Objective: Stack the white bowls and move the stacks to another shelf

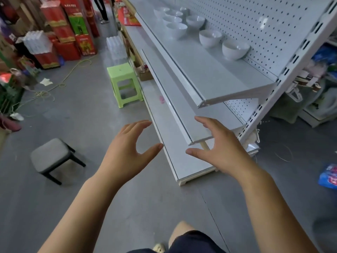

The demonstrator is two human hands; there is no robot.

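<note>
Several white bowls stand singly along the back of the upper shelf (215, 77), against the pegboard. The nearest bowl (235, 49) is at the right, a second bowl (210, 38) lies just beyond it, and a cluster of bowls (175, 21) sits farther along. Below it are a middle shelf (175, 99) and a bottom shelf (182, 161), both bare where visible. My left hand (127, 152) and my right hand (220, 150) hover in front of the shelf ends, fingers spread and relaxed, holding nothing and touching no bowl.
A green plastic stool (124, 83) stands by the shelves, and a grey padded stool (52, 157) is on the floor at the left. Red boxes (73, 33) are piled at the back left. Yellow rope (60, 86) trails across the floor. A blue package (328, 178) lies at the right.
</note>
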